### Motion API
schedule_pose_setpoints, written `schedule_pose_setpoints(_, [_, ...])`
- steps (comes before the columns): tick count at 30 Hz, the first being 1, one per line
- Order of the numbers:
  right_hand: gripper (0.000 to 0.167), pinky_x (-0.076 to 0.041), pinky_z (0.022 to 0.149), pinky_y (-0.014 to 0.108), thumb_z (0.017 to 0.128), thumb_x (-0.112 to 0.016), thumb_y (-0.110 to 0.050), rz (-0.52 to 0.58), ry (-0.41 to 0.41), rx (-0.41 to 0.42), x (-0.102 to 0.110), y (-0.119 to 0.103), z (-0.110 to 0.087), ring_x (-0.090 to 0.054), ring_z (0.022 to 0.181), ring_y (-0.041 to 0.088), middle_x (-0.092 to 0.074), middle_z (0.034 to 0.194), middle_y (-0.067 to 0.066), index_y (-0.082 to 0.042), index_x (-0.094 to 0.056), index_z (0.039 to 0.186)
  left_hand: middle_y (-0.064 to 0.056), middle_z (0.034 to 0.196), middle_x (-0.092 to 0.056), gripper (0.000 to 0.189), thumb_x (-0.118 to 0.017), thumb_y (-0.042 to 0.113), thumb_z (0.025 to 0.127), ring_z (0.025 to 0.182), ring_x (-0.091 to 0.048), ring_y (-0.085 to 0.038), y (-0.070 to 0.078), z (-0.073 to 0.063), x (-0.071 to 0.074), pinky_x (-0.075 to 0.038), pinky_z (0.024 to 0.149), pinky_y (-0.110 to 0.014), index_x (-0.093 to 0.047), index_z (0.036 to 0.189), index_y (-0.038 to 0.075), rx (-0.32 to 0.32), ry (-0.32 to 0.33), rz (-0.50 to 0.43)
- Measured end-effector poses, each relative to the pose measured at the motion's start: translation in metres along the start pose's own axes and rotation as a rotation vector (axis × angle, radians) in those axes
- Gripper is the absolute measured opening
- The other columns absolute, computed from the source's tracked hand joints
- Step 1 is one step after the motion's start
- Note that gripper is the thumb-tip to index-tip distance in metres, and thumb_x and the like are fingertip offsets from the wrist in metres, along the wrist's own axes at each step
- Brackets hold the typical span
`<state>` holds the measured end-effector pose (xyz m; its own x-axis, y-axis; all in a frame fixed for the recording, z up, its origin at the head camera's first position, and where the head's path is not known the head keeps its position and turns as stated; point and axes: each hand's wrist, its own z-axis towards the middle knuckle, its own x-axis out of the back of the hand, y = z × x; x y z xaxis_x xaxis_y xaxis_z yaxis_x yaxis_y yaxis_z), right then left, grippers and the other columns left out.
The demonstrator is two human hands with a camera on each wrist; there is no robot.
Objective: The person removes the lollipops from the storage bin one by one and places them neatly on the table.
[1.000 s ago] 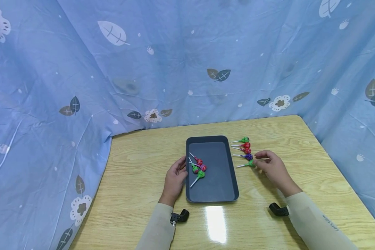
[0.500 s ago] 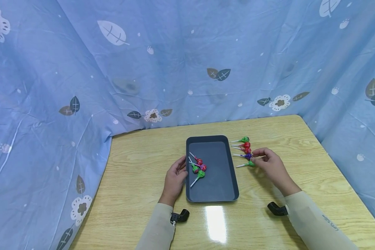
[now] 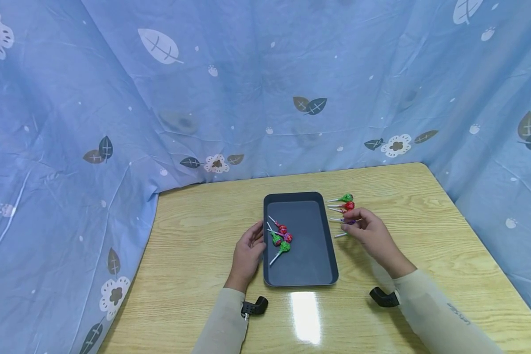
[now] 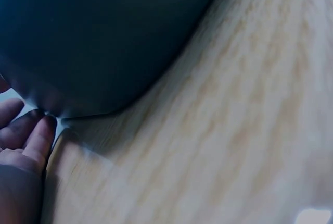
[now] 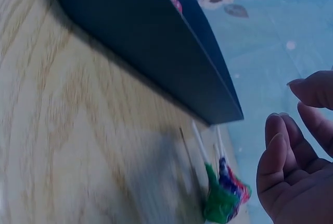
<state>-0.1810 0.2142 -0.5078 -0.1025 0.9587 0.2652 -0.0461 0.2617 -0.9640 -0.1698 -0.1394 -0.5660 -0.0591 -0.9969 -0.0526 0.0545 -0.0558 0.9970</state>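
Yellow wood table (image 3: 194, 231), blue leaf-print curtain (image 3: 248, 83); holds left hand (image 3: 248, 253) relaxed, right hand (image 3: 373, 237) loose, seemingly empty, above multicoloured wrapped-ball lollipops (image 3: 349, 205) crosswise, sticks (image 3: 340, 235) left.

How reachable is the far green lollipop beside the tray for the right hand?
Probably yes: the right hand looks empty and close by, and nothing covers the far green lollipop.

In the head view, the right hand (image 3: 373, 237) is obscuring the heads of the purple lollipop (image 3: 336, 220) and lowest green lollipop (image 3: 341, 235); lettering (image 3: 458, 313) (on a sleeve (image 3: 433, 317)) is appearing illegibly small. The left wrist view is cropping the left hand (image 4: 23, 152).
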Motion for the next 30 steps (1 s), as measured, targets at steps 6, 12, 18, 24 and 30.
schedule_pose_setpoints(6, [0.035,-0.057,0.070,0.025,0.103,-0.075,-0.003,0.019,-0.037,0.011,-0.013,-0.007,0.002,-0.060,0.090,0.020,-0.064,0.124,0.023,0.008,-0.060,0.132,-0.023,0.155,-0.056,0.062,-0.054,-0.013,0.098,0.142,-0.055,-0.035,0.000,0.000,0.000,-0.049,0.116,-0.036,-0.049,0.159,-0.004,0.002,-0.004,-0.001])
schedule_pose_setpoints(12, [0.033,-0.057,0.069,0.027,0.100,-0.076,-0.002,0.024,-0.068,0.026,-0.027,-0.014,0.002,-0.064,0.088,0.022,-0.064,0.123,0.023,0.007,-0.062,0.129,-0.023,0.155,-0.056,0.062,-0.054,-0.013,0.098,0.143,-0.055,-0.035,0.000,0.000,0.001,-0.049,0.116,-0.036,-0.049,0.160,-0.004,0.001,-0.007,0.002])
schedule_pose_setpoints(18, [0.034,-0.055,0.066,0.027,0.100,-0.077,-0.003,0.022,-0.100,0.030,-0.041,-0.017,0.001,-0.062,0.087,0.024,-0.063,0.122,0.023,0.007,-0.063,0.129,-0.023,0.155,-0.056,0.062,-0.054,-0.013,0.099,0.142,-0.055,-0.036,-0.001,0.000,0.001,-0.049,0.116,-0.037,-0.050,0.159,-0.003,-0.004,-0.006,0.003])
schedule_pose_setpoints(24, [0.034,-0.055,0.069,0.025,0.099,-0.077,-0.003,0.043,-0.128,0.007,-0.053,-0.019,-0.001,-0.062,0.087,0.024,-0.063,0.116,0.019,0.008,-0.063,0.129,-0.023,0.154,-0.057,0.061,-0.055,-0.012,0.099,0.142,-0.056,-0.036,-0.001,0.001,0.002,-0.050,0.115,-0.038,-0.050,0.159,-0.004,-0.011,-0.008,0.013])
schedule_pose_setpoints(30, [0.033,-0.054,0.065,0.026,0.099,-0.078,-0.002,0.030,-0.176,0.029,-0.067,-0.021,0.000,-0.062,0.084,0.024,-0.066,0.111,0.018,0.007,-0.064,0.127,-0.024,0.153,-0.057,0.061,-0.055,-0.013,0.098,0.141,-0.056,-0.036,-0.001,0.001,0.001,-0.050,0.115,-0.038,-0.051,0.158,-0.004,-0.009,0.002,0.018])
